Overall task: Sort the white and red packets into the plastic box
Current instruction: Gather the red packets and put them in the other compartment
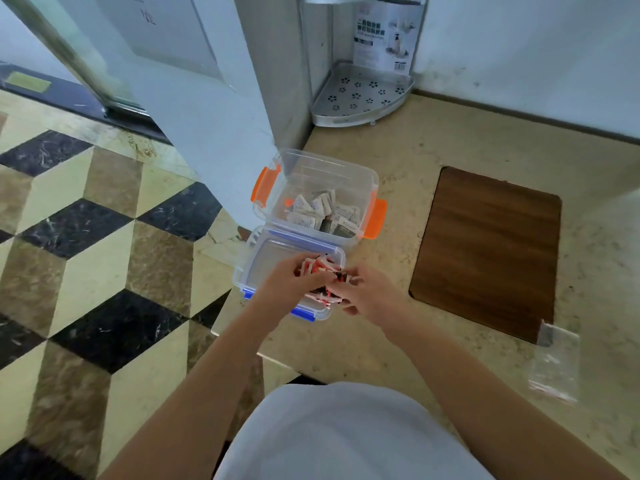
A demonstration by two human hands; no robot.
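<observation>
Both grips are pinching red packets [320, 271]: the left hand [289, 284] and right hand [369, 294] are meeting over the lid [263, 261]. Just beyond, white packets [318, 206] are lying in the open box [346, 174] on the bench [398, 150].

Soft, even daylight; slight blur, wide-angle bending at edges.

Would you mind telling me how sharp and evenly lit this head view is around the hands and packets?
Head view: soft, even light without hard shadows; the red packets between the left hand and right hand are smeared; print on the white packets is unreadable; wide-angle bending curves the edges.
</observation>
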